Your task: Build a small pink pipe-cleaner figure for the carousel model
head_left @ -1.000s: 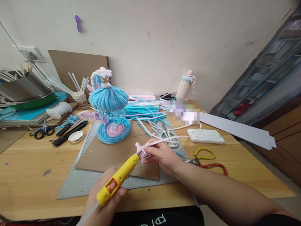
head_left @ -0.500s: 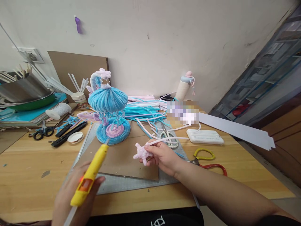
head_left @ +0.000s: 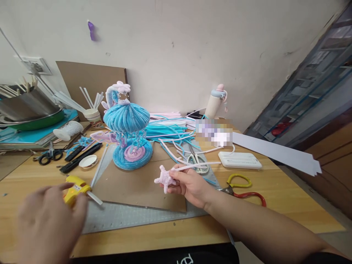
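Pinched in R hand (head_left: 191, 182): pink fuzzy piece (head_left: 165, 178), held over cardboard (head_left: 126, 190), pale strip (head_left: 196, 165) running off right. L hand (head_left: 52, 218), blurred, is at yellow glue gun (head_left: 77, 182); can't tell if it's gripping. Step's prob. parking or lifting the gun; next move needs a steady R pinch. Blue model (head_left: 126, 117) stands behind.

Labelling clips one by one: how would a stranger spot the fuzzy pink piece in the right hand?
On the wooden table, a brown cardboard sheet lies flat. At its right side, the right hand holds the fuzzy pink piece. Unlike the long pink strips behind, it is compact, with stubby arms.
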`<state>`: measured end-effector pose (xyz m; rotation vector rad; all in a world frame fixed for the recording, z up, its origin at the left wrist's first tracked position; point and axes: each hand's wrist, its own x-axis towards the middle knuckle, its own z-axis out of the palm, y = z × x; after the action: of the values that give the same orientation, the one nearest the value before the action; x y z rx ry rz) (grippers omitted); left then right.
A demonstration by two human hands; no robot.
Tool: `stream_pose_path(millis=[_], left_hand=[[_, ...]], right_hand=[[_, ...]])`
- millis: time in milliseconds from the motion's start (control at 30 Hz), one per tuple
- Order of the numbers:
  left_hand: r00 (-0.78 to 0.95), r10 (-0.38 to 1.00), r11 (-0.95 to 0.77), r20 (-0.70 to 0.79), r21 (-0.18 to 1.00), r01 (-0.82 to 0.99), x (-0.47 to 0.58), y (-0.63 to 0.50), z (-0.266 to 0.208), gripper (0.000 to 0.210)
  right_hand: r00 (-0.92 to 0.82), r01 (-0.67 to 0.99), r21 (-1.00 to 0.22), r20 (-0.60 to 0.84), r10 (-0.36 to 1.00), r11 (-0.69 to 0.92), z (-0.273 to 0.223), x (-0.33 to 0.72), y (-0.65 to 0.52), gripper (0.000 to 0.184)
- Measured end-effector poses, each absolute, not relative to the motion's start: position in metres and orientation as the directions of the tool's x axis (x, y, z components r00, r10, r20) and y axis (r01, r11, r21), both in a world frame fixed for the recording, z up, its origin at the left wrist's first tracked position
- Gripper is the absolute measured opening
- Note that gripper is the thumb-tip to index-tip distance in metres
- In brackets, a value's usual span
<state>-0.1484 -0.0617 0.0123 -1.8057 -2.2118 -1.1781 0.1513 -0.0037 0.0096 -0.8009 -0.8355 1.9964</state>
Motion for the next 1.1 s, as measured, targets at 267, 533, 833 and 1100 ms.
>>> stream_pose_path(millis=[267,533,833,1100], left_hand=[[0.015,0.978,-0.191,0.209,0.863,0.468,-0.001,-0.031,0.036,0.047],[0.067,0.996,-0.064,0.061,0.997,0.049,0.028,-0.009,0.02,0.022],[0.085,0.996,-0.033,0.04,0.997,-0.076,0.02,-0.014,0.014,0.02],[0.103,0.995,-0.007,0.017,0.996,-0.093,0.015,-0.013,0.012,0.021]], right_hand=[[-0.342,-0.503,-0.818,-0.109,0.933,-0.28,0.011,0.151,-0.007,0.022],[-0.226,-0.57,-0.8,-0.066,0.972,-0.187,0.012,0.152,-0.007,0.02],[-0.258,-0.531,-0.819,-0.088,0.962,-0.217,0.011,0.151,-0.008,0.019],[-0.236,-0.439,-0.886,-0.046,0.971,-0.148,0.006,0.151,-0.008,0.015]])
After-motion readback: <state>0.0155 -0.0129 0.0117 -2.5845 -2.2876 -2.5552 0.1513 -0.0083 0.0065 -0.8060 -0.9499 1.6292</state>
